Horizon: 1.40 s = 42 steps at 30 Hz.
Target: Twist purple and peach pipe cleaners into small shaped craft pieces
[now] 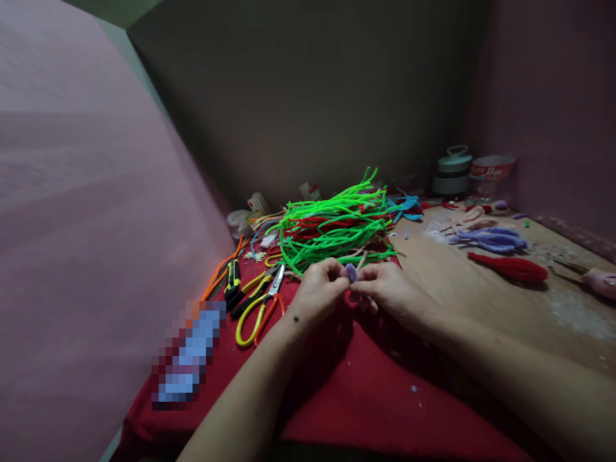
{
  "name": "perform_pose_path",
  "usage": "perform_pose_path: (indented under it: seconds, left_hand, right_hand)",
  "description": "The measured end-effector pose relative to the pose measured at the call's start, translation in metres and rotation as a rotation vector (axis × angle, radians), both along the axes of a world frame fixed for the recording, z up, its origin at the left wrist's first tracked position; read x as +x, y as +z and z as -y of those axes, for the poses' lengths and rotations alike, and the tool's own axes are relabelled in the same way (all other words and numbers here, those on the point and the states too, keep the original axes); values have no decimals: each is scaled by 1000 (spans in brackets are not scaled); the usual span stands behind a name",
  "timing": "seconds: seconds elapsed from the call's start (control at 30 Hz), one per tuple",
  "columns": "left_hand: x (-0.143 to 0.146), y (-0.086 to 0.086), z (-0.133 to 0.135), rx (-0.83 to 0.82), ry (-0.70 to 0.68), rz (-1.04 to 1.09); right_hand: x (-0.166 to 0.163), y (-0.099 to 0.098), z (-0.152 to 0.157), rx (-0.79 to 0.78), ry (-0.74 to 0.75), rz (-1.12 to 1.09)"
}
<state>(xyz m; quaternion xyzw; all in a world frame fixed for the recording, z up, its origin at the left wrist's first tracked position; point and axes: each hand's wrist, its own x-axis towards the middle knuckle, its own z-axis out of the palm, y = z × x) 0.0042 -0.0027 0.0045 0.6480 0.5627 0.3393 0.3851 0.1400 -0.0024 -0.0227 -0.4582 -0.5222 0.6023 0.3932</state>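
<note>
Both hands meet over the red cloth (332, 398), pinching a small purple fuzzy piece (352, 273) that looks like bent pipe cleaner. My left hand (321, 282) grips it from the left with thumb and forefinger. From the other side, my right hand (380, 285) holds it with closed fingertips. Its lower part is hidden by the fingers. Just beyond the hands lies a heap of green pipe cleaners (332, 240), with red ones (320, 224) among them. Scissors (262, 311) with yellow and orange handles lie beside my left wrist.
Black-and-yellow pliers (250, 295) and a box cutter (233, 279) lie left. On the wooden surface at right are purple pipe-cleaner loops (491, 239), a red bundle (510, 267) and a pink-handled tool (599, 280). Behind stand a lidded container (452, 172) and a clear tub (491, 176).
</note>
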Motion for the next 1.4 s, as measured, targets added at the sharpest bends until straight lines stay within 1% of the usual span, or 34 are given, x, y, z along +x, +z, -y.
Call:
perform_pose_path:
  seconds: [0.13,0.27,0.37,0.5,0.57,0.67,0.73,0.8,0.87,0.97,1.03,1.13,1.4]
  left_hand:
    - [-3,7,-1,-136,-34,157]
    - [-7,8,-2,-165,-45,233]
    - [-8,6,-3,-180,-86,274]
    - [-9,4,-3,-249,-155,327]
    - [-8,4,-3,-245,-137,342]
    - [-6,6,-1,-172,-84,333]
    - [-5,8,0,-159,-90,312]
    - [-6,9,0,-198,-125,325]
    - [-8,10,0,-268,-167,381]
    - [-11,11,-2,-381,-235,485]
    - [-12,11,-2,-423,-275,531]
    - [-12,13,-1,-442,-307,563]
    - [-14,13,-1,-474,-355,576]
  right_hand:
    - [1,-4,-1,-71,61,-167]
    - [2,-3,-2,-107,113,-279]
    - [2,-3,-2,-126,149,-318]
    - [2,-6,-2,-138,177,-373]
    - [2,-7,-2,-129,175,-394]
    - [2,-8,-2,-103,167,-416]
    - [3,-8,-2,-93,173,-421]
    - [3,-9,-2,-89,185,-437]
    - [4,-10,-2,-95,214,-467]
    - [4,-10,-2,-115,288,-505]
    - [5,-10,-2,-113,331,-529]
    - [5,-9,-1,-108,355,-559]
    - [6,-9,0,-130,362,-583]
